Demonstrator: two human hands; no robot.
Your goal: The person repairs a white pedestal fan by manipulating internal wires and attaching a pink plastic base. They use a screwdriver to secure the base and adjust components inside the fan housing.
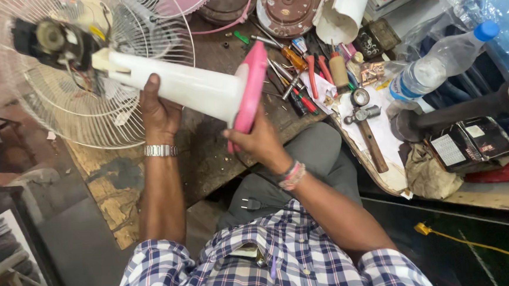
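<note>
I hold a table fan tipped on its side above the workbench. My left hand (157,110) grips the white tapered stand column (186,88). My right hand (258,141) holds the pink round base (250,89) from underneath. At the upper left the exposed motor (54,38) sits in front of the white wire guard (96,111), with loose wires hanging by it. A metal watch is on my left wrist and a band on my right.
Screwdrivers and pliers (300,75) lie scattered on the wooden bench (208,157). A hammer (367,131) lies on white paper, beside a plastic water bottle (438,64). A round brown motor housing (287,5), a white cylinder (343,8) and a dark box (469,141) are nearby.
</note>
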